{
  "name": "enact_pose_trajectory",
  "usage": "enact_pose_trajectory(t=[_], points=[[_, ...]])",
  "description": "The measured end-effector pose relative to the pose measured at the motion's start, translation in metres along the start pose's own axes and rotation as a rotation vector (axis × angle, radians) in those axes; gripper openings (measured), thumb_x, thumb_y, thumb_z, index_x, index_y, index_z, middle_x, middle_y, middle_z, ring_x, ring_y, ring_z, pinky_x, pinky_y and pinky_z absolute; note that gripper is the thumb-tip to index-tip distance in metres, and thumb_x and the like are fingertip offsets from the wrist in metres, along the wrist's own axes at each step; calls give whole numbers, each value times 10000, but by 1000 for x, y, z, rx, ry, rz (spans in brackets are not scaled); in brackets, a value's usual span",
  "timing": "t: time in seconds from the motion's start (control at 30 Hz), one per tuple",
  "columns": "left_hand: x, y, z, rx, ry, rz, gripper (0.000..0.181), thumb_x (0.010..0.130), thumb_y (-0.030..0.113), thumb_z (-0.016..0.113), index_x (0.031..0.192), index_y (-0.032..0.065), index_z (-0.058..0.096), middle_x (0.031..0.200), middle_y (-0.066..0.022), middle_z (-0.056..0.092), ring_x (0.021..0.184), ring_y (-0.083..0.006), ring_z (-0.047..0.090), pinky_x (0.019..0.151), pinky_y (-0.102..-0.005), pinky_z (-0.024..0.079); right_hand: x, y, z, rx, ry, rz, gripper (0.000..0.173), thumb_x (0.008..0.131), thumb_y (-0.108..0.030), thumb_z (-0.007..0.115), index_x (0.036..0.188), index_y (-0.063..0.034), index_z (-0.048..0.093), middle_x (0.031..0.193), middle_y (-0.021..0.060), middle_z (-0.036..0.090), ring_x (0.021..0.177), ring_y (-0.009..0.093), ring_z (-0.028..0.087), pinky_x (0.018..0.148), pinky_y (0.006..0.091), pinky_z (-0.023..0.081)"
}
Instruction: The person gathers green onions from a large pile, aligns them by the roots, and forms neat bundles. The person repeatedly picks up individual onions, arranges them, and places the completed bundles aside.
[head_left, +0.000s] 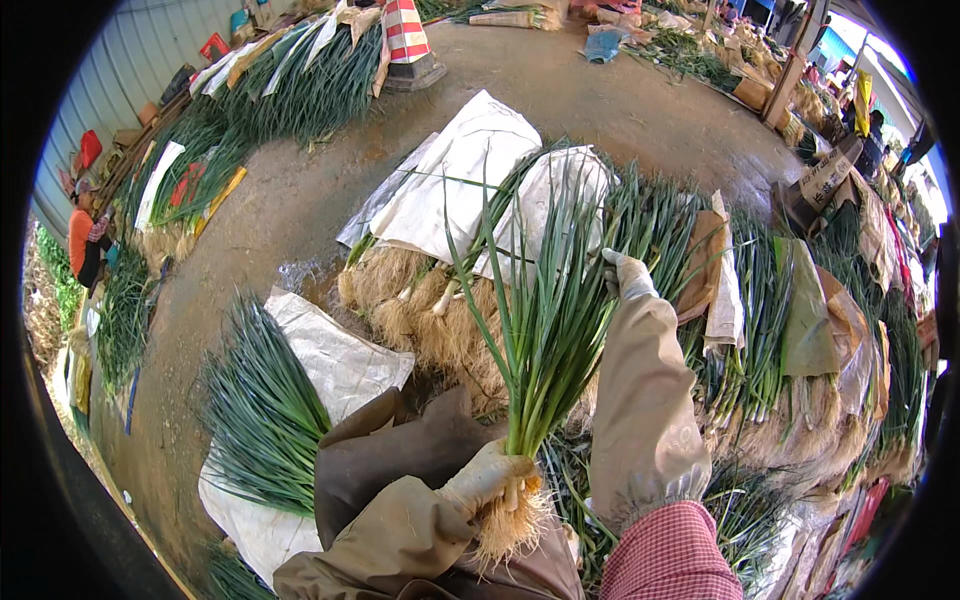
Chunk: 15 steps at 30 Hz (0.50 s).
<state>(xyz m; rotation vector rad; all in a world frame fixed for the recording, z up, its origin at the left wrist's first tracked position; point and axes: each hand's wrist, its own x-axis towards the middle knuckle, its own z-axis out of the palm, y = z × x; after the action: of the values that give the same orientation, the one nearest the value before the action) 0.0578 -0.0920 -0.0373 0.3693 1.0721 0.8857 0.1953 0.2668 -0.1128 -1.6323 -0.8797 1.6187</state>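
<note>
My left hand (487, 474), in a pale work glove, is shut around the base of a bunch of green onions (544, 367). The bunch stands upright, its tan roots (514, 525) hanging below the fist and its green leaves fanning upward. My gloved right hand (628, 274) is at the right side of the leaves, near their upper part. Its fingers are curled, and I cannot tell whether they grip any leaf. Just beyond lies a heap of onions with shaggy roots (435, 315), partly under white sacks (457, 180). Beige sleeve covers reach over both forearms.
At my left, trimmed green onions (266, 405) lie on a white sheet (255, 525). More onion rows (757, 300) run along the right. A red-and-white traffic cone (407, 37) stands on the wet concrete floor (600, 97). A person in orange (81, 236) sits far left.
</note>
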Motion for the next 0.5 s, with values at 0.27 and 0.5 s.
enact_pose_trajectory(t=[0.27,0.5], points=[[-2,-1,3,14,42,-21,162,743,80,535,877,-5,504,665,-122,568,525,-162,536,450,-244,427,2,-6,-19,232,-181,-66,90,827,-192,545,819,-107,574,582,10,537,432,103,452,362,228,362],[-3,-4,1,-63,67,-27,213,741,71,524,930,-28,512,686,-147,589,493,-165,535,435,-249,441,-23,-20,-20,607,-404,-23,159,879,-177,461,973,-69,530,664,0,513,412,38,361,344,177,301]])
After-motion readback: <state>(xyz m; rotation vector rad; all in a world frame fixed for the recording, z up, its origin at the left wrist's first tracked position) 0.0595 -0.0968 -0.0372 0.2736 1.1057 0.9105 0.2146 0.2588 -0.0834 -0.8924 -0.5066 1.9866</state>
